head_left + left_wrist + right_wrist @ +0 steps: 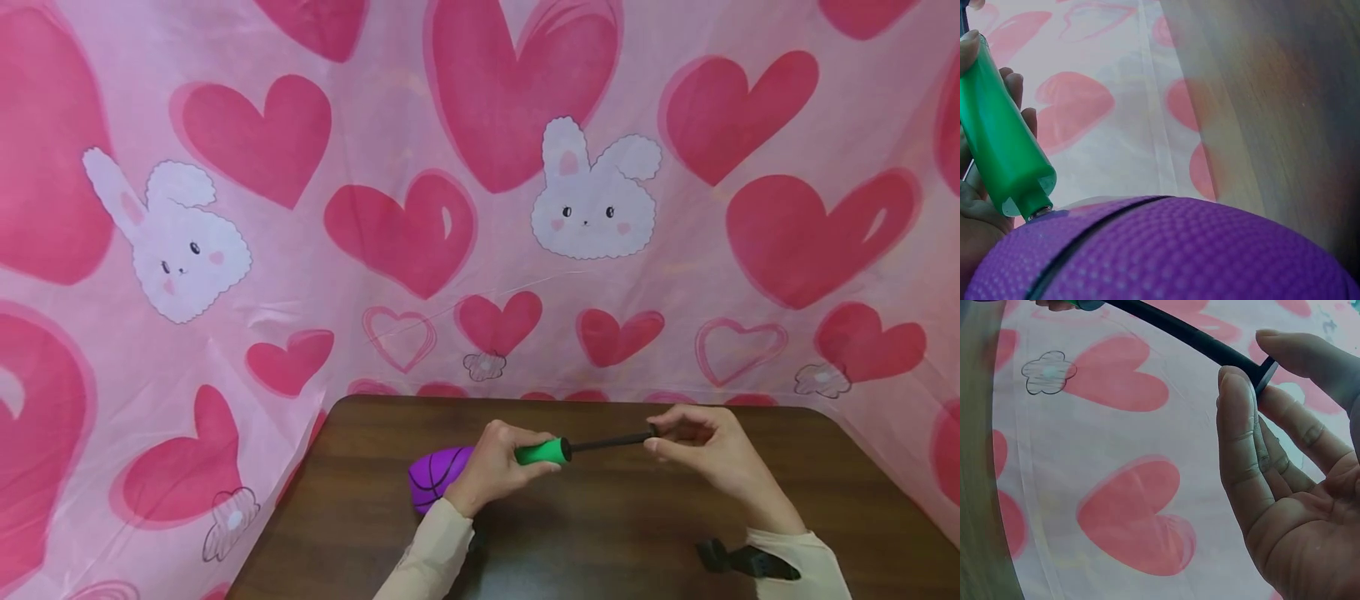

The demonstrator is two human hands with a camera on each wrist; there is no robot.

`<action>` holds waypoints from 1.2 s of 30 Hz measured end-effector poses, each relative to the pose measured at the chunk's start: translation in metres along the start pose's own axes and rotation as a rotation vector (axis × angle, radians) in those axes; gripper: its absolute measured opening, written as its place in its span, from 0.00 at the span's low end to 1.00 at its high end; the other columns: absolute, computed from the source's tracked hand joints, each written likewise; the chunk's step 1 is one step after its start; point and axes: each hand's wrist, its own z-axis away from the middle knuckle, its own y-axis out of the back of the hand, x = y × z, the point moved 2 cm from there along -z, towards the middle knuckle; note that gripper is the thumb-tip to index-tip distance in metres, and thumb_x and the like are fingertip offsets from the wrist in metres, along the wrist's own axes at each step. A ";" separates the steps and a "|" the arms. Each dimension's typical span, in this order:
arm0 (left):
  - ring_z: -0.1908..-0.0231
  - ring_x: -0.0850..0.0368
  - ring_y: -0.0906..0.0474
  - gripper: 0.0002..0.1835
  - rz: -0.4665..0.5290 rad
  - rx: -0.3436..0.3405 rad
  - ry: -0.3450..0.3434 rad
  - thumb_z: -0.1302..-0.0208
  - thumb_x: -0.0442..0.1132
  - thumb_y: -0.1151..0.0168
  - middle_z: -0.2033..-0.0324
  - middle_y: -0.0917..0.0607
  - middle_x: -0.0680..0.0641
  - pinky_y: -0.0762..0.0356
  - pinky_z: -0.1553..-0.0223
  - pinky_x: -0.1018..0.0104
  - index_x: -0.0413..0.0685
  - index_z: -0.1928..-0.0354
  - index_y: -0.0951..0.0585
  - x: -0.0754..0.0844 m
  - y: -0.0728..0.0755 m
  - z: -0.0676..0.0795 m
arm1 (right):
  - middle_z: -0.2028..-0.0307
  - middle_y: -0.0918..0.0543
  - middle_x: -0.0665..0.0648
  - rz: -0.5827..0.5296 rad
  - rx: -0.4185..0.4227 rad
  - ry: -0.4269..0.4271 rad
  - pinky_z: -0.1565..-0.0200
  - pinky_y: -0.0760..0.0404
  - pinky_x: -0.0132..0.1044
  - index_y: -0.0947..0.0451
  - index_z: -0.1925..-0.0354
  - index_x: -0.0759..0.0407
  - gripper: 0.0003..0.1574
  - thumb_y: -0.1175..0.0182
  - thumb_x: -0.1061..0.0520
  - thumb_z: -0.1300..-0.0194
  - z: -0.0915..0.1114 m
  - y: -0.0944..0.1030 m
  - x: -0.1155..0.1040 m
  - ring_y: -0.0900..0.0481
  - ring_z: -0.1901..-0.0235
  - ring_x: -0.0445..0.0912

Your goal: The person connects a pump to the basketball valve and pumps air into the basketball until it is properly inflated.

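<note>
My left hand [491, 468] grips the green barrel of a hand ball pump [542, 452] above the table. Its black plunger rod [611, 441] is drawn far out toward the right. At the rod's flat disc-shaped end [1265, 376], my right hand [723, 454] pinches between thumb and fingers. A purple ball [437, 477] with black seams lies left of and partly behind the left hand. In the left wrist view the pump's nozzle [1035, 203] points down at the purple ball [1210, 253], a bit of metal showing where they meet.
The dark brown wooden table [600, 533] spreads beneath both hands. Behind it hangs a pink cloth [517, 275] printed with hearts and rabbits. A black wrist mount [750, 560] is strapped at the right sleeve.
</note>
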 end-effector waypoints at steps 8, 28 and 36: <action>0.65 0.68 0.12 0.21 0.003 0.001 0.007 0.45 0.44 0.18 0.59 0.06 0.48 0.18 0.60 0.81 0.44 0.50 0.09 0.000 0.000 0.000 | 0.70 0.10 0.44 -0.007 0.000 0.012 0.69 0.12 0.39 0.12 0.57 0.56 0.20 0.34 0.76 0.39 0.000 0.002 -0.001 0.12 0.72 0.39; 0.65 0.70 0.13 0.19 -0.003 0.008 -0.002 0.45 0.44 0.18 0.60 0.06 0.48 0.19 0.61 0.83 0.44 0.52 0.09 0.004 -0.002 0.002 | 0.69 0.09 0.43 -0.029 0.001 0.044 0.70 0.12 0.38 0.11 0.57 0.53 0.22 0.35 0.77 0.39 0.002 -0.005 0.001 0.12 0.72 0.37; 0.67 0.71 0.14 0.19 -0.004 0.005 0.007 0.47 0.41 0.17 0.61 0.06 0.49 0.20 0.62 0.83 0.46 0.52 0.08 0.005 -0.001 -0.001 | 0.69 0.09 0.43 -0.014 -0.009 0.012 0.70 0.11 0.40 0.12 0.59 0.62 0.12 0.32 0.74 0.39 -0.009 -0.026 0.008 0.10 0.72 0.38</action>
